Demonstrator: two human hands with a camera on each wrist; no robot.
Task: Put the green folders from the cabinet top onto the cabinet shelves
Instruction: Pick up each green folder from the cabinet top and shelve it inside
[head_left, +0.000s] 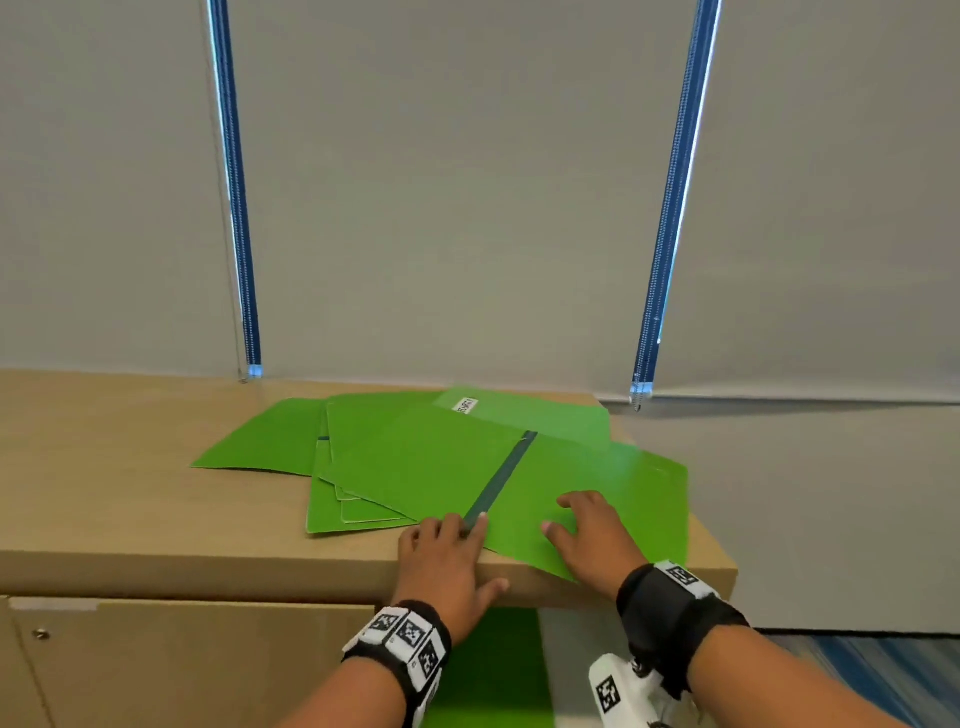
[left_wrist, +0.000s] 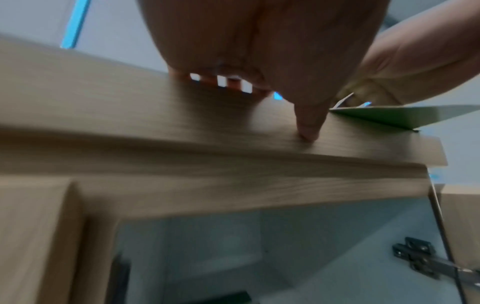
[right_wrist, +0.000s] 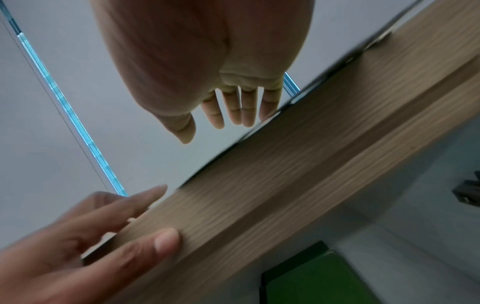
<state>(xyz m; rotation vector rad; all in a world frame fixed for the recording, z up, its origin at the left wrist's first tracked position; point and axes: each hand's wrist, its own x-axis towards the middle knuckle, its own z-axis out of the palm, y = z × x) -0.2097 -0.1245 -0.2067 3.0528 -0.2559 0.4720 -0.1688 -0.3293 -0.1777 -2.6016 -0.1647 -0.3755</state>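
Folders overlapped, lower ones mostly hidden

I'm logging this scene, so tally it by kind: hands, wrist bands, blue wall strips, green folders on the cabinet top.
Hands: 2 (left hand, right hand)
Wrist bands: 2
Blue wall strips: 2
Green folders on the cabinet top: at least 5, overlapping
Total: at least 11

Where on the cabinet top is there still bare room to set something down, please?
The cabinet top is bare wood on its left part, from the wall down to the front edge, left of the green folders. A bare strip also runs along the front edge below the pile. The right part is crowded: folders overlap out to the corner, with the left hand and right hand on them.
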